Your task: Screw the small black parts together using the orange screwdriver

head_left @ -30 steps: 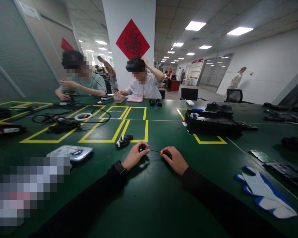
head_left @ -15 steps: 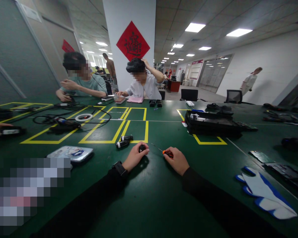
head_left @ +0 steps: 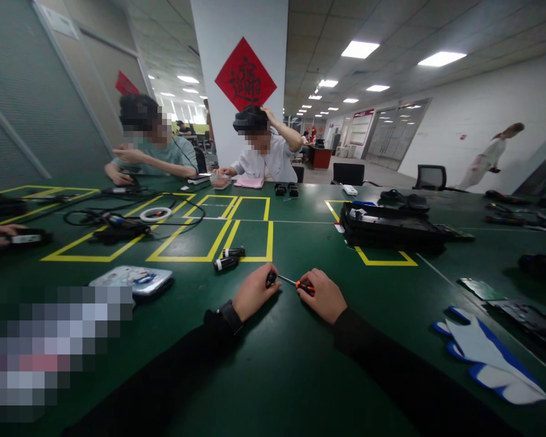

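My left hand [head_left: 255,292] is closed on a small black cylindrical part [head_left: 271,278], whose dark end faces right. My right hand [head_left: 324,295] grips the orange and black handle of a screwdriver [head_left: 304,287]. Its thin metal shaft points left, and the tip meets the black part or lies right beside it; I cannot tell which. Both hands are low over the green table [head_left: 273,364]. Just beyond my left hand, two black cylinders with white bands [head_left: 226,263] lie side by side.
A patterned tin case [head_left: 136,280] lies left; a white-and-blue glove [head_left: 491,358] and circuit boards [head_left: 482,289] lie right. A black tray-like housing [head_left: 386,226] sits farther back. Cables and a white ring [head_left: 155,214] spread at left. Two people sit across the table; another person's hand is at far left.
My left hand has moved right with the black part, up to the screwdriver tip. The screwdriver shaft now meets or nearly meets it. A person in the background has walked right.
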### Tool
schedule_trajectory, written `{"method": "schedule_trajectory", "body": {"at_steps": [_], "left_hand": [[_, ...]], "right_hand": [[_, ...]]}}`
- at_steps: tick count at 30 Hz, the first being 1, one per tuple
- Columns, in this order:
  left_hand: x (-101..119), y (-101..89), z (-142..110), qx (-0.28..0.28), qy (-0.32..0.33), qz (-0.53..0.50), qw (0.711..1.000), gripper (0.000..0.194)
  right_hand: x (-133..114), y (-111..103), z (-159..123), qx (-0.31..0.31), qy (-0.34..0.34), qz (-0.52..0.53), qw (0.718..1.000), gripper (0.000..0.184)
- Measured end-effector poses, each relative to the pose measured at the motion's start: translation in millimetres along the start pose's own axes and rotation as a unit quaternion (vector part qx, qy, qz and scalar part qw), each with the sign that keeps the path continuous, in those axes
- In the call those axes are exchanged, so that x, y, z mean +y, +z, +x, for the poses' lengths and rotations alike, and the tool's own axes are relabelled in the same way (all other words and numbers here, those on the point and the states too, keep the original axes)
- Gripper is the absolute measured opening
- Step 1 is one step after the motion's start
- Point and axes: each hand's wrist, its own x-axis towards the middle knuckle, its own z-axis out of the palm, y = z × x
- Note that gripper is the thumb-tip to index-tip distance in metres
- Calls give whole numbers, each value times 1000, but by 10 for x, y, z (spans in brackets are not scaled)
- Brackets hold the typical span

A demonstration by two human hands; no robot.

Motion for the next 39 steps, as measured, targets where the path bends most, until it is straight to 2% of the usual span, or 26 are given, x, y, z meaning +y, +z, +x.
{"method": "schedule_trajectory", "body": {"at_steps": [5, 9, 13, 17, 20, 22, 24, 26, 29, 33, 39], "left_hand": [[32, 26, -16, -6, 19, 9, 1000, 22], [32, 13, 7, 13, 5, -39, 999, 18], [-25, -26, 43, 39, -55, -153, 986, 20], [-37, -60, 57, 59, -97, -318, 941, 26], [44, -49, 23, 18, -115, -424, 898, 32], [133, -21, -21, -27, -124, -476, 870, 39], [229, 8, -72, -47, -136, -511, 848, 45], [308, 18, -116, -73, -151, -519, 838, 48], [367, -15, -153, -107, -167, -520, 831, 55], [359, -92, -167, -130, -147, -517, 833, 45], [370, -50, -196, -145, -122, -567, 802, 44]], "right_hand": [[-44, 11, 11, -4, -3, -14, 1000, 10], [-123, 51, 6, -4, 3, -30, 1000, 10], [-188, 81, -12, 13, 25, -53, 998, 11], [-272, 24, -13, 60, 20, -30, 998, 20], [-417, -32, -14, 90, -67, 24, 993, 31], [-541, -36, -22, 88, -138, 63, 984, 47], [-651, -11, -33, 83, -168, 97, 977, 64], [-713, 25, -43, 78, -165, 130, 975, 71], [-697, 57, -54, 89, -133, 171, 972, 72], [-595, 26, -66, 121, -86, 207, 967, 73], [-591, -50, -91, 127, -66, 276, 950, 76]]}}
